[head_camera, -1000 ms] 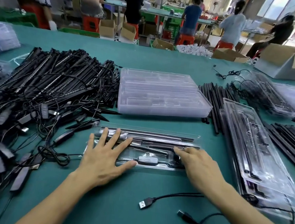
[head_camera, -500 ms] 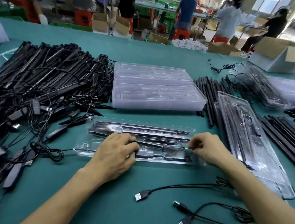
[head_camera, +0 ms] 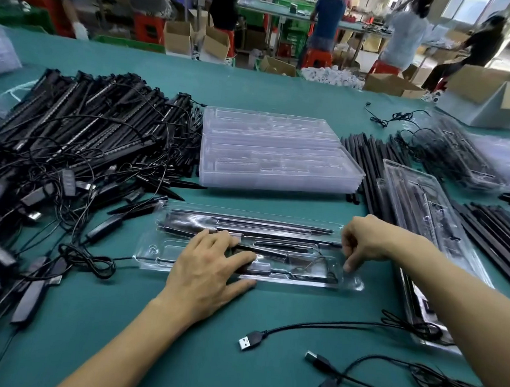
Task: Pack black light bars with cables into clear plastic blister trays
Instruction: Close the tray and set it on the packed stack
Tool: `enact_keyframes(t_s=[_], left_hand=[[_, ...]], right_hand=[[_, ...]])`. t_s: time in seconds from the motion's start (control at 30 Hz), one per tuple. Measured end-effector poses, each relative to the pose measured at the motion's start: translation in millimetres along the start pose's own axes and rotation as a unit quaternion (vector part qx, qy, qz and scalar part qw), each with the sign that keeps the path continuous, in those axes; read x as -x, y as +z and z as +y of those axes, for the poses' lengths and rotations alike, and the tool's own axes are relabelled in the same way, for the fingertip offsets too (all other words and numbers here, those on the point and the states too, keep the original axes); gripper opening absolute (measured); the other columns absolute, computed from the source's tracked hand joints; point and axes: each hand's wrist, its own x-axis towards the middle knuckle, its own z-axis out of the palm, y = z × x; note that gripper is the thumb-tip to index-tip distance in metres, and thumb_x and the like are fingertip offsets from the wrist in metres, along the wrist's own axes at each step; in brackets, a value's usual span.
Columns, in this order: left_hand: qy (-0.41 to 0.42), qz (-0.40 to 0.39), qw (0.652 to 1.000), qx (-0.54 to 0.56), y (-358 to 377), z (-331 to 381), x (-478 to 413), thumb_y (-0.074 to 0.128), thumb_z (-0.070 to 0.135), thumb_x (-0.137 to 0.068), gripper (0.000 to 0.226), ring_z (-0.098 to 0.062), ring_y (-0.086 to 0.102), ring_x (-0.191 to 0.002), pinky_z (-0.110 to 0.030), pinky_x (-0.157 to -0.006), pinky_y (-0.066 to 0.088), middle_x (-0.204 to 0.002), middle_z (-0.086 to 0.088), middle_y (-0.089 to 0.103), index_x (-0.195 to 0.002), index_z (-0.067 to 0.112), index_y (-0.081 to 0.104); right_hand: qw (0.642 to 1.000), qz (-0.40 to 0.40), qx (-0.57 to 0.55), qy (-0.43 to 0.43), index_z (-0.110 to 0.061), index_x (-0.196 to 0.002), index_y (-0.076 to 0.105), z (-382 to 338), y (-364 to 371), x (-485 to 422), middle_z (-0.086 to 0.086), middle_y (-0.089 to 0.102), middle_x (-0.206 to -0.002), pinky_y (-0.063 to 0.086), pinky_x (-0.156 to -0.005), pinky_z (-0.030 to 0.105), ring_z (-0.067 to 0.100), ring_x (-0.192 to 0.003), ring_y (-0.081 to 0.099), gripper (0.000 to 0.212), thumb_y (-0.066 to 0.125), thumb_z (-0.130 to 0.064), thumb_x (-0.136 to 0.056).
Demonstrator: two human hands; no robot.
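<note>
Counted on the green counter (head_camera: 175, 339)
One blister tray (head_camera: 157, 256) in front; two stacks of empty trays (head_camera: 280, 171) behind it; one stack of filled trays (head_camera: 423, 206) just right of it; three USB plugs (head_camera: 246, 342) near the front edge. The light bars (head_camera: 85, 125) in the left pile are too many and too tangled for counting.

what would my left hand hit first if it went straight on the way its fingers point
Likely the black light bars in the far half of the clear tray that the left hand rests on; beyond them, the stack of empty trays.
</note>
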Motion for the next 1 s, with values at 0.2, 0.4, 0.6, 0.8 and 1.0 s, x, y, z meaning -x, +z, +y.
enact_keyframes(t_s=[0.2,0.4,0.6,0.8,1.0], left_hand=[[-0.021,-0.003,1.000,0.004,-1.1,6.5,-1.7,0.045,0.070,-0.080,0.050,-0.020,0.063,-0.094,-0.042,-0.100,0.046,-0.101,0.001,0.062,-0.106,0.035,0.070],[-0.037,0.007,0.999,0.026,6.9,8.1,3.2,0.047,0.069,-0.080,0.049,-0.020,0.065,-0.098,-0.044,-0.108,0.039,-0.106,-0.001,0.063,-0.107,0.036,0.070],[-0.040,0.038,0.998,0.033,14.4,7.2,2.5,0.045,0.068,-0.081,0.047,-0.020,0.064,-0.101,-0.040,-0.111,0.030,-0.106,-0.001,0.063,-0.106,0.036,0.069],[-0.045,0.027,0.998,0.034,13.1,6.8,1.7,0.045,0.070,-0.083,0.046,-0.020,0.065,-0.097,-0.043,-0.110,0.036,-0.108,-0.001,0.061,-0.107,0.038,0.066],[-0.044,0.048,0.996,0.058,15.6,3.6,2.6,0.048,0.069,-0.080,0.045,-0.021,0.064,-0.105,-0.040,-0.111,0.029,-0.110,0.000,0.064,-0.097,0.030,0.064]], right_hand=[[0.994,0.011,0.099,-0.038,-0.023,-0.061,0.066,-5.6,-0.2,-6.1,-0.011,0.063,-0.064,0.050,-0.065,0.025,0.011,-0.072,0.061,0.034,0.094,-0.039,-0.052],[0.989,-0.036,0.125,-0.069,-0.022,-0.058,0.067,-5.5,-1.9,-13.9,-0.011,0.064,-0.059,0.055,-0.062,0.026,0.008,-0.068,0.064,0.031,0.092,-0.040,-0.057],[0.988,-0.083,0.111,-0.075,-0.020,-0.058,0.070,-4.9,-2.9,-27.6,-0.005,0.066,-0.057,0.054,-0.059,0.026,0.010,-0.056,0.059,0.033,0.093,-0.042,-0.053],[0.994,-0.075,0.015,-0.074,-0.018,-0.064,0.069,16.6,1.7,-20.0,-0.001,0.071,-0.063,0.055,-0.063,0.030,0.008,-0.057,0.062,0.030,0.091,-0.037,-0.060],[0.981,0.075,0.058,-0.170,-0.027,-0.061,0.057,-53.1,4.1,-13.2,-0.012,0.059,-0.065,0.046,-0.061,0.025,0.011,-0.069,0.058,0.023,0.077,-0.027,-0.071]])
